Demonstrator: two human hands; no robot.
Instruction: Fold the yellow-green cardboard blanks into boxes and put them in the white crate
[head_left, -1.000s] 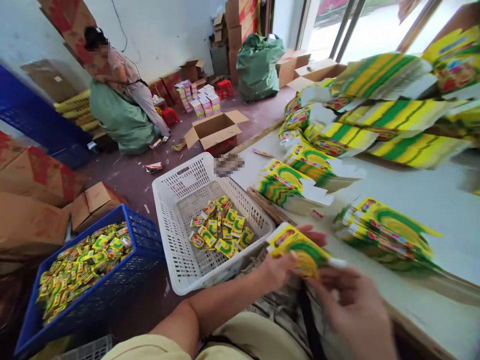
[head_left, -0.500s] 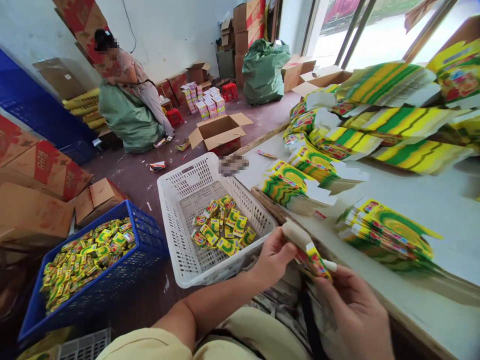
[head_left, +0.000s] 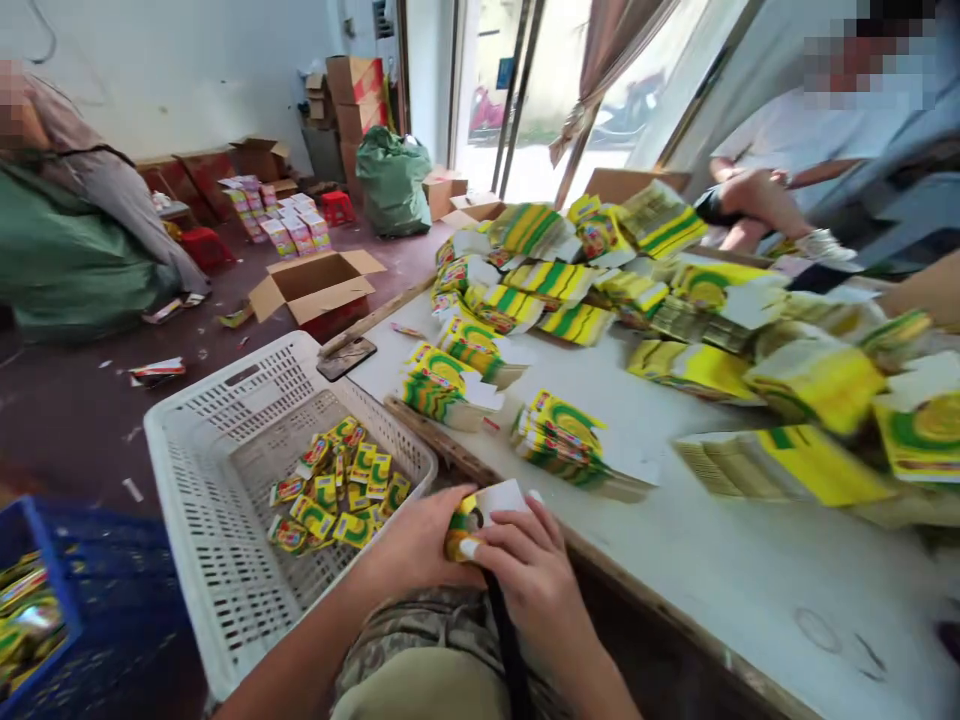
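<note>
A small yellow-green carton [head_left: 466,515] with a white flap is held over my lap. My left hand [head_left: 427,540] grips its left side, the fingers wrapped round it. From the right, my right hand [head_left: 525,550] holds the white flap end, with white covers on some fingertips. Just left of my hands, a white plastic basket [head_left: 187,420] contains several small filled-out yellow-green boxes [head_left: 326,492]. On the table [head_left: 720,580] beyond my hands, stacks of flat printed cartons [head_left: 562,435] lie near the edge. Part of the carton is hidden by my fingers.
A phone [head_left: 346,358] lies at the table corner. Heaped flat cartons [head_left: 555,280] cover the table's far side. A blue crate [head_left: 112,600] of boxes stands at left, an open cardboard box [head_left: 319,290] beyond the basket. One person sits at right; another stands at far left.
My view has swung right, bringing the seated person into sight. My hands have come closer together round the carton, and my right fingers now lie over its white flap.
</note>
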